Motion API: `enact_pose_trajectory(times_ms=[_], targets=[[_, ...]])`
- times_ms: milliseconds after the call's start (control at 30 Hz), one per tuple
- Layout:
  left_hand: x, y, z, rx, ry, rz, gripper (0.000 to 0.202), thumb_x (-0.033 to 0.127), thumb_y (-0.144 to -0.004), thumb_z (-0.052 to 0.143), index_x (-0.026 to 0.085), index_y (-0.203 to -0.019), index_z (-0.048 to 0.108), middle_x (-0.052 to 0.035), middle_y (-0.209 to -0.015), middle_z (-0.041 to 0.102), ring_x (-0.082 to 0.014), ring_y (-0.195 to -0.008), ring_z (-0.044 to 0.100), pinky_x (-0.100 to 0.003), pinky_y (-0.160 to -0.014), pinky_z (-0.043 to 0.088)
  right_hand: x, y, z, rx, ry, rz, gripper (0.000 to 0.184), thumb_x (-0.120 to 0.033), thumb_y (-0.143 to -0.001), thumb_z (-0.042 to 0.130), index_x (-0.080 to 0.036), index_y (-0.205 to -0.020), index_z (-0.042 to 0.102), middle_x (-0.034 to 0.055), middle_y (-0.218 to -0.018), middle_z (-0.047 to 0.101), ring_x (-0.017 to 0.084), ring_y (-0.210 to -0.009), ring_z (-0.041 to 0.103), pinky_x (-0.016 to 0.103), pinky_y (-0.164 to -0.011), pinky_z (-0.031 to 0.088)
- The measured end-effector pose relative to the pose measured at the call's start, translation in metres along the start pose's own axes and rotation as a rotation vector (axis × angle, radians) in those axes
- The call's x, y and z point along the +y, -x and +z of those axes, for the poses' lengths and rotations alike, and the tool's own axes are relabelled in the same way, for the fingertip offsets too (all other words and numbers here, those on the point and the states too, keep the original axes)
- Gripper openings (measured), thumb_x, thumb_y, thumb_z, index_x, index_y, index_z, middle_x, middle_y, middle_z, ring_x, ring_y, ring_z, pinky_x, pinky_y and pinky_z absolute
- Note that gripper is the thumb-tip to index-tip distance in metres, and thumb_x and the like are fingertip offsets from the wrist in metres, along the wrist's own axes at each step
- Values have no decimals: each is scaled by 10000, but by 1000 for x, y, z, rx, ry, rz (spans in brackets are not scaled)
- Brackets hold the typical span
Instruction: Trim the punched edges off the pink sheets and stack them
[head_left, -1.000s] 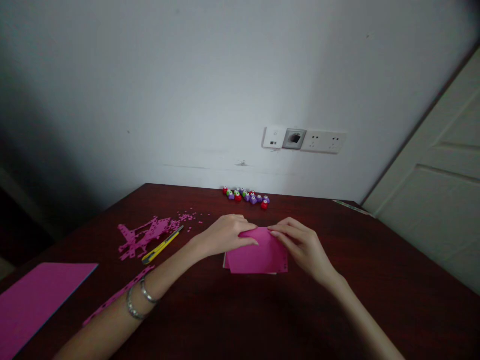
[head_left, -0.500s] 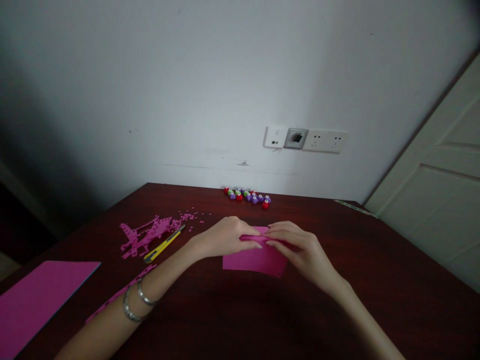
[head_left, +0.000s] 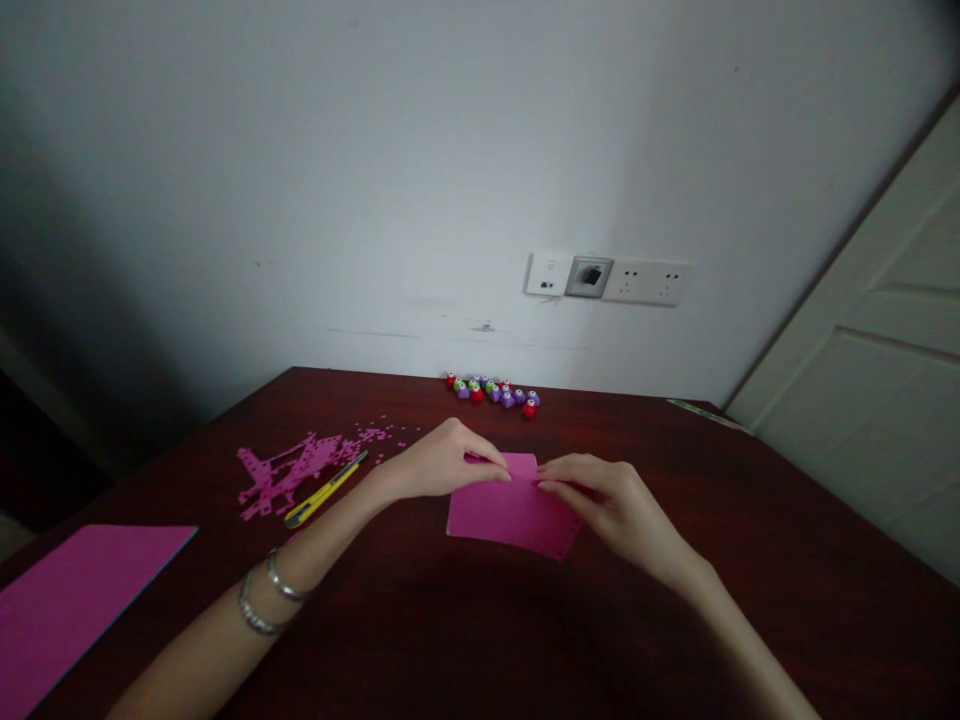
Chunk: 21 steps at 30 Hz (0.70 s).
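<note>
A small pink sheet of paper [head_left: 510, 515] is held up over the dark table, its lower edge toward me. My left hand [head_left: 446, 462] pinches its far part from the left, thumb and fingers closed on it. From the right, my right hand [head_left: 611, 500] grips the same part between thumb and fingertips. Between the two hands a strip along the far edge looks folded. Two silver bangles [head_left: 259, 605] circle my left wrist.
Left of my hands lie a yellow utility knife [head_left: 322, 497], pink paper scraps [head_left: 289, 470] and tiny punched bits. A large pink sheet [head_left: 82, 600] covers the near left. Several small coloured craft punches or figures [head_left: 491, 390] stand near the wall, below sockets [head_left: 645, 282].
My hands have moved apart along the sheet's far part, the left one shifting left. More of the pink strip shows between them.
</note>
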<state>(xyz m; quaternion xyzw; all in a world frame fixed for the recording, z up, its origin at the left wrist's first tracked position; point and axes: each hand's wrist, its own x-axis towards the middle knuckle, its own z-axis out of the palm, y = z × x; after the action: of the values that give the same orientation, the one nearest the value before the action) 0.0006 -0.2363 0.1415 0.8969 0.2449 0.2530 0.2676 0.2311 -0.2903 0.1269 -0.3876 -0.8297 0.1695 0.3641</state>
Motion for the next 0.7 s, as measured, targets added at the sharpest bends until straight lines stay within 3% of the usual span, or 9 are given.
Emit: enact_pose_trajectory(times_ms=[400,700], targets=[[6,-1,8,-9,-147,34,201,222,-859,520,159,-921,701,-50,-883,712,-119,-779,640,-213,-743,430,-6,2,11,8,203,2,186,-283,-869,512,-232,-942,675,42,-883,700,180,-799,632,329,-749,496],[0,4,-14,-31,-98,-25,211,289,-848,539,166,-887,706,-27,-821,710,-94,-682,606,-204,-676,410,-4,1,7,38,116,74,168,-299,-854,537,-242,-889,691,15,-879,709,169,-807,634,301,-749,492]])
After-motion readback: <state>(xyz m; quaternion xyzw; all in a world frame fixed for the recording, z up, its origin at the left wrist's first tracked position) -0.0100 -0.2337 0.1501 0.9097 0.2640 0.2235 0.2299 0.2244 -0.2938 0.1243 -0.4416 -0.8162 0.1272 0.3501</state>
